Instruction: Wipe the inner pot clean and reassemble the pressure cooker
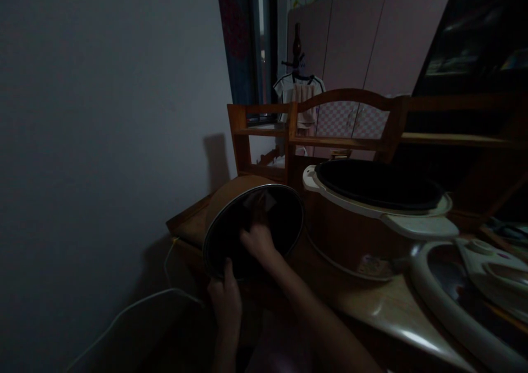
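A round inner pot (235, 197) with a dark inside and a tan outer wall is tipped on its side, its mouth facing me. My left hand (226, 296) grips its lower rim, thumb over the inside edge and the other fingers hidden. Inside the pot, my right hand (259, 238) reaches toward the upper wall. Its fingers press a thin pale wipe (268, 201) against the dark surface; dim light hides their exact grip. To the right stands a large cooker body (346, 230) with a white rim and handles, its top uncovered.
The cooker's lid (437, 290) lies at the right on the wooden table (371, 301). Behind runs a wooden shelf rack (342, 141). A white cord (152, 293) hangs by the wall (115, 114) at left. Clothes (303, 95) hang before pink cabinets (350, 43).
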The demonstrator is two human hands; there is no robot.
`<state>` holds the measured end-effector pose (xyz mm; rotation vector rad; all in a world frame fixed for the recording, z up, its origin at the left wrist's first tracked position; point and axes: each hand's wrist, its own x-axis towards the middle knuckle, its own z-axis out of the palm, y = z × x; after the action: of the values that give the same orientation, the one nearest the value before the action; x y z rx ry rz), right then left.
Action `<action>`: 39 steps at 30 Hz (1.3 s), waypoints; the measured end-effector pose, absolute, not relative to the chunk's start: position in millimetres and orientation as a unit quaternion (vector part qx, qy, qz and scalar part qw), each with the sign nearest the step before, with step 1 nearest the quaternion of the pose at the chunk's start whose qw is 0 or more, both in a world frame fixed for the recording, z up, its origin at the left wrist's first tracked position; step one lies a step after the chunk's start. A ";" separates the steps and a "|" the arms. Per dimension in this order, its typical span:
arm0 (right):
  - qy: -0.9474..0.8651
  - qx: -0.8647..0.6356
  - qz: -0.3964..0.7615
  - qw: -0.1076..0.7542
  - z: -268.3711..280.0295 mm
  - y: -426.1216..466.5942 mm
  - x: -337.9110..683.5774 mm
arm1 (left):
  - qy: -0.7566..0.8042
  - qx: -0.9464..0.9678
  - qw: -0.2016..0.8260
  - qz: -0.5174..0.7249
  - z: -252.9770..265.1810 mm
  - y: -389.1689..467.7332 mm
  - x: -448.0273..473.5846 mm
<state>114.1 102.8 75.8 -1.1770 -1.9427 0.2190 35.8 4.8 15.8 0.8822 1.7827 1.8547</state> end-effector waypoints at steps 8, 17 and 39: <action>-0.807 -0.402 -0.015 0.432 79.6 101.9 107.5 | 0.650 0.351 0.198 0.644 12.6 6.2 29.2; -0.842 -0.398 -0.077 0.357 74.4 81.1 109.4 | 0.653 0.352 0.198 0.641 14.6 6.9 24.0; -0.830 -0.466 -0.036 0.303 42.7 73.8 129.3 | 0.674 0.385 0.185 0.602 11.1 7.0 23.9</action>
<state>129.3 73.8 42.7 -1.2362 -2.1997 -0.0945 23.9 7.0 11.1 1.0859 1.8995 1.6968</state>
